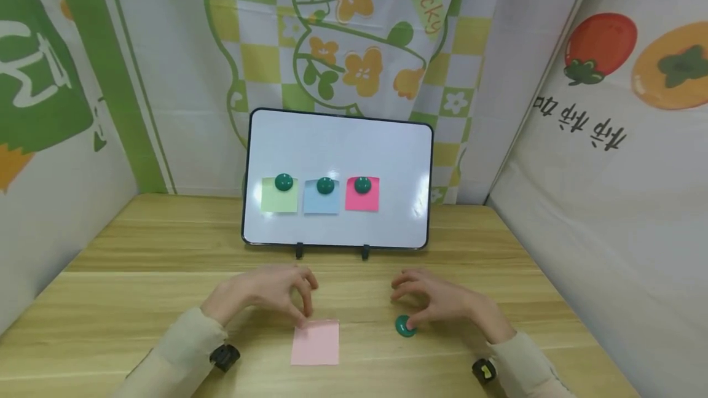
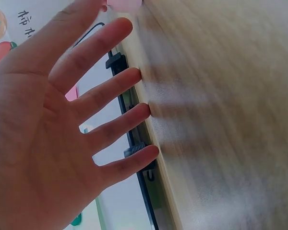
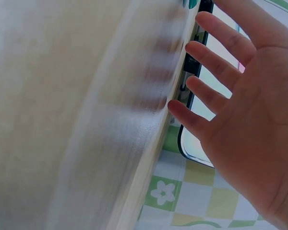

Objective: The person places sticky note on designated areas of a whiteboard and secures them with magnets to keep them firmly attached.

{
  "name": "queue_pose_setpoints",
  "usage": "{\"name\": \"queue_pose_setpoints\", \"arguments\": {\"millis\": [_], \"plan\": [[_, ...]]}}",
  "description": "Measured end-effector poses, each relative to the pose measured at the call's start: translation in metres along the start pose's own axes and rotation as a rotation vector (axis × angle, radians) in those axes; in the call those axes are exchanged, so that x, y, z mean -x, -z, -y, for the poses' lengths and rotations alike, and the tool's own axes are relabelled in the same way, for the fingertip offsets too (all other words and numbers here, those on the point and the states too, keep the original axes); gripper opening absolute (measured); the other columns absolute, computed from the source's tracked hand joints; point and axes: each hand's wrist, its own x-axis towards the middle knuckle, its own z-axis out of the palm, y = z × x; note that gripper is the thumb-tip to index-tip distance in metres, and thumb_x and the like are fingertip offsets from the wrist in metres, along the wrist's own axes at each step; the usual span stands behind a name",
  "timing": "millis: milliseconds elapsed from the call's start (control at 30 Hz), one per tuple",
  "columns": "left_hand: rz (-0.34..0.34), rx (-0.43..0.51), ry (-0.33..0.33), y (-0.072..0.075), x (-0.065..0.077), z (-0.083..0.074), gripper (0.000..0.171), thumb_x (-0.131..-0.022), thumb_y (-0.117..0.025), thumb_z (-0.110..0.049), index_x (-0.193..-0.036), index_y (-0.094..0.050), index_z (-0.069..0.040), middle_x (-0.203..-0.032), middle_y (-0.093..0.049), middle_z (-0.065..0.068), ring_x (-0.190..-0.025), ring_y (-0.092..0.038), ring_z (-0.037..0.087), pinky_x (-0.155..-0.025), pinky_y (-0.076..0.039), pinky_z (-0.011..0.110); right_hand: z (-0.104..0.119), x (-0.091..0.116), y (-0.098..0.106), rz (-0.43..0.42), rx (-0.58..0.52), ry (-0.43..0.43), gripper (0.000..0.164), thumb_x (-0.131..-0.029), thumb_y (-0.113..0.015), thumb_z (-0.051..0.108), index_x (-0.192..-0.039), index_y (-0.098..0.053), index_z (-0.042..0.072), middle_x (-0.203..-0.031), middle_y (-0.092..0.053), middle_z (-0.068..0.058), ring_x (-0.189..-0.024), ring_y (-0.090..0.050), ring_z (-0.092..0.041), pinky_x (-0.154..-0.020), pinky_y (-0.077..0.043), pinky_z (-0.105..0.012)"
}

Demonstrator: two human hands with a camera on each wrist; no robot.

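A light pink sticky note [image 1: 315, 344] lies flat on the table. My left hand [image 1: 279, 290] is over its top edge, the thumb tip at the note's upper left and the other fingers spread. In the left wrist view those fingers [image 2: 103, 93] extend loosely, and a piece of the pink note [image 2: 125, 4] shows by the thumb. To the right, a round green magnet [image 1: 403, 327] sits on the table. My right hand [image 1: 437, 296] touches it with the thumb, its other fingers parted above the wood. Only a sliver of the magnet [image 3: 191, 3] appears in the right wrist view.
Behind the hands a black-framed whiteboard [image 1: 337, 140] stands on small black feet [image 1: 299, 251]. Green [image 1: 276, 201], blue [image 1: 321, 204] and hot pink [image 1: 362, 202] notes hang on it, each under a green magnet. Printed curtains [image 1: 365, 35] enclose the table [image 1: 138, 244].
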Motion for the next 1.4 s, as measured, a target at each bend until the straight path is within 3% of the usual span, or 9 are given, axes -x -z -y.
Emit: {"name": "queue_pose_setpoints", "arguments": {"millis": [167,367,567,867,1400], "plan": [[0.006,-0.021,-0.006,0.0013,0.0012,-0.0007,0.013,-0.075,-0.082,-0.043,-0.074,-0.071,-0.038,-0.135,-0.058,-0.001,-0.124,-0.054,0.028,-0.105,-0.042,0.055,0.0009,0.0008,-0.0011,0.003,0.015,0.013,0.042,-0.085,-0.074,0.044,-0.121,-0.067,0.024,-0.143,-0.052,-0.008,-0.14,-0.037,-0.04,-0.113,-0.029,-0.065],[-0.003,-0.027,0.001,0.0004,0.0008,-0.0009,0.013,-0.076,-0.078,-0.033,-0.07,-0.068,-0.035,-0.132,-0.059,-0.003,-0.122,-0.054,0.027,-0.103,-0.043,0.052,0.0037,0.0023,-0.0015,0.03,-0.04,-0.002,0.042,-0.081,-0.078,0.044,-0.118,-0.068,0.027,-0.145,-0.051,-0.007,-0.143,-0.032,-0.042,-0.112,-0.026,-0.07],[-0.017,-0.038,0.024,0.0003,0.0002,-0.0025,0.016,-0.078,-0.074,-0.03,-0.068,-0.064,-0.034,-0.129,-0.059,-0.004,-0.122,-0.054,0.024,-0.103,-0.043,0.049,0.0042,0.0029,-0.0021,0.038,-0.044,0.006,0.04,-0.079,-0.08,0.043,-0.115,-0.069,0.028,-0.146,-0.05,-0.006,-0.143,-0.031,-0.041,-0.112,-0.026,-0.069],[-0.042,-0.067,-0.004,-0.0003,-0.0018,-0.0016,0.018,-0.08,-0.073,-0.027,-0.068,-0.061,-0.031,-0.125,-0.062,-0.004,-0.118,-0.056,0.022,-0.101,-0.046,0.046,0.0059,0.0055,-0.0019,0.056,-0.072,-0.026,0.038,-0.078,-0.082,0.04,-0.113,-0.069,0.033,-0.148,-0.046,-0.002,-0.146,-0.027,-0.037,-0.114,-0.023,-0.068],[-0.084,-0.064,-0.024,-0.0006,-0.0051,-0.0023,0.017,-0.083,-0.071,-0.027,-0.069,-0.062,-0.03,-0.123,-0.066,-0.001,-0.117,-0.059,0.026,-0.104,-0.045,0.049,0.0096,0.0061,-0.002,0.021,-0.021,0.031,0.035,-0.084,-0.077,0.036,-0.117,-0.069,0.025,-0.145,-0.052,-0.006,-0.143,-0.032,-0.043,-0.112,-0.028,-0.069]]}}
